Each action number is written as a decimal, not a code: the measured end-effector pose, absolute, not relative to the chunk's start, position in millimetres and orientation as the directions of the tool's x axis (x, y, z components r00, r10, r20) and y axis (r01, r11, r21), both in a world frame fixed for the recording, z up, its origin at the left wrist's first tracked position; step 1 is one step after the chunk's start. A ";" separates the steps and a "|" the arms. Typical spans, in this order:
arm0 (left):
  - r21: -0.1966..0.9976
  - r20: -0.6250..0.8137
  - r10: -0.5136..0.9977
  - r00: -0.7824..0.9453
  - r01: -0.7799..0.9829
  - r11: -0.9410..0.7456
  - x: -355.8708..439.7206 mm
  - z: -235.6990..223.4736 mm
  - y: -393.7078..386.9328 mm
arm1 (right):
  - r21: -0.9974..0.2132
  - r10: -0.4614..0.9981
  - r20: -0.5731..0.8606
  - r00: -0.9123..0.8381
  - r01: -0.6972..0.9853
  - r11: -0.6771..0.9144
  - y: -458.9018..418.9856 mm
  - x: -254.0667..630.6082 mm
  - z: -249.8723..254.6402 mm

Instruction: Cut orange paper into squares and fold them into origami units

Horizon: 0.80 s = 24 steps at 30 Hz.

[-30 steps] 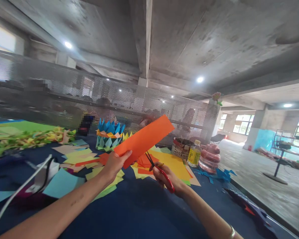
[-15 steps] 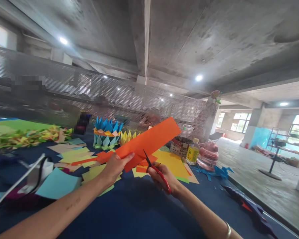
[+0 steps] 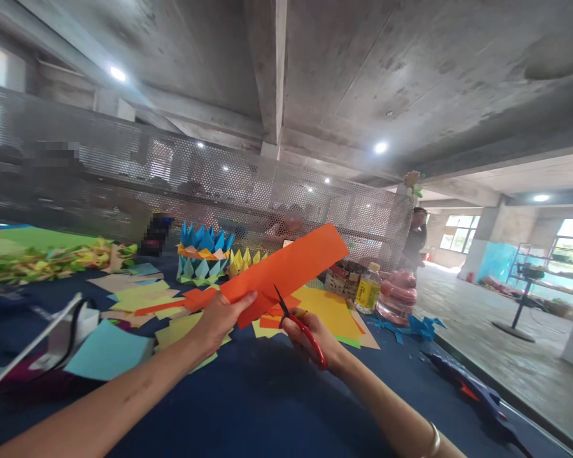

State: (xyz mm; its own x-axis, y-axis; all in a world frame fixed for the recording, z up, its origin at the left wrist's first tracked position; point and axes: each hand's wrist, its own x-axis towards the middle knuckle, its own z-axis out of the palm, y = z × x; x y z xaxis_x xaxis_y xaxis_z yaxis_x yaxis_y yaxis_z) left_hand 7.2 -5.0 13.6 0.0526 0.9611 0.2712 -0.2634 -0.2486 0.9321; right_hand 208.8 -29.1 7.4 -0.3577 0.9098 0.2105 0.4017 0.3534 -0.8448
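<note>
My left hand (image 3: 222, 318) pinches the lower left end of a long strip of orange paper (image 3: 296, 261), thumb on top. The strip tilts up to the right above the table. In my right hand (image 3: 310, 340) is a pair of red-handled scissors (image 3: 319, 356), fingers wrapped round the handles. Its dark blades point up and left at the strip's lower edge, partway along it; whether they have cut into the paper I cannot tell. Beneath lie loose orange pieces and sheets of yellow paper (image 3: 325, 312).
Behind the strip stand a blue and green folded-paper basket (image 3: 204, 254), a yellow-labelled bottle (image 3: 368, 289) and a pink lidded container (image 3: 397, 299). Light blue paper (image 3: 112, 350) and a white cable (image 3: 31, 350) lie left. A perforated metal screen (image 3: 267, 191) crosses the back. A person (image 3: 414, 238) stands beyond it.
A person has come into view at the right end of the screen. The view has shifted slightly. My hands, the orange strip and the scissors keep nearly the same position.
</note>
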 end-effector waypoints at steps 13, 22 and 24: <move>0.950 0.236 0.972 -0.002 -0.209 -0.232 7.0 17.7 -9.4 | -0.848 0.904 0.222 -0.365 0.386 0.363 -29.3 208.7 8.0; 0.952 0.234 0.972 0.008 -0.203 -0.228 7.8 16.1 -7.5 | -0.862 0.905 0.212 -0.368 0.366 0.351 -30.1 208.3 8.2; 0.951 0.237 0.971 0.017 -0.210 -0.228 7.7 16.5 -8.1 | -0.866 0.908 0.209 -0.362 0.364 0.344 -29.9 208.0 7.0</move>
State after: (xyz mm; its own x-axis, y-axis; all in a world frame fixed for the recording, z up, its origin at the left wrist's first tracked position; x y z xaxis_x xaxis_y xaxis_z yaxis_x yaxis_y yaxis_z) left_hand 7.7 -8.1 16.5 0.0167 0.9714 0.2369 -0.2103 -0.2282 0.9506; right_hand 208.0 -29.9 7.0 -0.3623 0.9083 0.2092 0.3636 0.3444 -0.8656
